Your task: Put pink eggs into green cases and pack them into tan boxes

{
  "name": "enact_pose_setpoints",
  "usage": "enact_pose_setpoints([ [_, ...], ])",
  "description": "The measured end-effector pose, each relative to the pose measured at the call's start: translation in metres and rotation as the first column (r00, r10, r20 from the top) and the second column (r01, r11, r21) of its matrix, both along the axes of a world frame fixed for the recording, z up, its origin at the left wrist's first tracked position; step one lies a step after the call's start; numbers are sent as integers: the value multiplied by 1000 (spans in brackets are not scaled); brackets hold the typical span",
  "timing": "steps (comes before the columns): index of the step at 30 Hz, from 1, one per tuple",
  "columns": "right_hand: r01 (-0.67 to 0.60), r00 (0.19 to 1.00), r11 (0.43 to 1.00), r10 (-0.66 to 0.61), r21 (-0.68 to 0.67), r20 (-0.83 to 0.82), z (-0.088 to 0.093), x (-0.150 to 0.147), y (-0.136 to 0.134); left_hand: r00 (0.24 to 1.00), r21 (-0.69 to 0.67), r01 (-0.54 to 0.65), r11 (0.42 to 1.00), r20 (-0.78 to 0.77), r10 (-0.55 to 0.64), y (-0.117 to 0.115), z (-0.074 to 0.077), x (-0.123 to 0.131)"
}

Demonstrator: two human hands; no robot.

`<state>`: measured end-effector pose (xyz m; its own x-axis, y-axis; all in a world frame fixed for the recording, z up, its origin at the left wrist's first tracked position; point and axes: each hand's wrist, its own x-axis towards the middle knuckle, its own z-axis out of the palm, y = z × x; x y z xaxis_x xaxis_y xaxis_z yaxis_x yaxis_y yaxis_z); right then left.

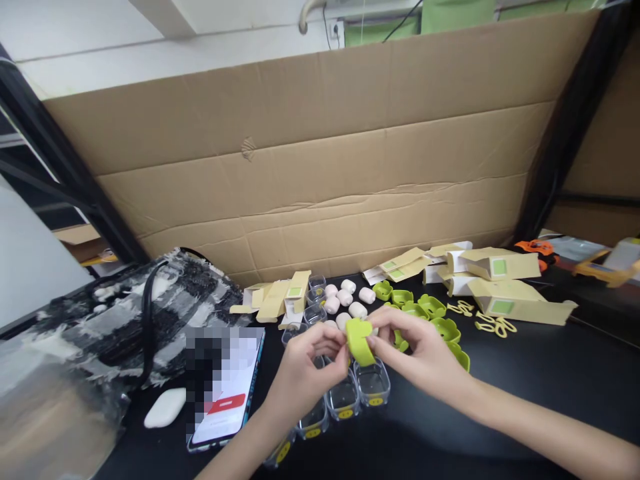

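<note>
green cover [359, 341] pinched between left hand [305, 360] and right hand [415, 350], fingers closed on it, maybe a pale case inside; clear boxes [373, 383] lined up on bench [550, 373] below.

Person, own body, two arms in view.
- Left grip [306, 373]: bare hand, slender fingers; nails too blurred to tell.
- Left forearm [245, 447]: uncovered as far as it shows, no sleeve edge in sight.
- Right grip [425, 353]: bare hand, slender fingers, knuckles plain.
- Right forearm [550, 433]: uncovered, long and slim, likewise with no sleeve edge in sight.
</note>
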<state>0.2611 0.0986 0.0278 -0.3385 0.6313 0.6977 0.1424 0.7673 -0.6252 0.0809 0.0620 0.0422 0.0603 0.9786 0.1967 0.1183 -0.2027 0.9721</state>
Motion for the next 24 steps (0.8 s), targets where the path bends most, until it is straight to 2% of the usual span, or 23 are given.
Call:
enact_pose_setpoints([
  [2,-19,1000,999,19,33,8,1,3,-1,997,40,36,999,-71,-33,-1,-1,-1],
  [6,-137,977,986,119,91,178,1,3,-5,966,74,139,988,-229,-119,-2,-1,-2],
  [8,-154,978,984,138,93,158,1,2,-7,959,95,142,985,-260,-113,0,-1,-4],
  [12,-99,995,985,94,141,43,3,1,-13,968,112,122,986,-232,-93,4,-1,-8],
  [15,-71,997,990,70,119,17,6,1,-12,977,71,137,988,-173,-123,6,-1,-10],
  [18,-78,993,994,71,76,93,19,-3,0,984,-12,148,989,-97,-148,9,2,-11],
  [21,-149,955,985,120,90,270,37,-11,20,976,-175,181,968,154,-155,11,9,-11],
  [24,-274,877,960,223,60,426,53,-21,40,913,-262,233,936,390,-118,12,16,-11],
])
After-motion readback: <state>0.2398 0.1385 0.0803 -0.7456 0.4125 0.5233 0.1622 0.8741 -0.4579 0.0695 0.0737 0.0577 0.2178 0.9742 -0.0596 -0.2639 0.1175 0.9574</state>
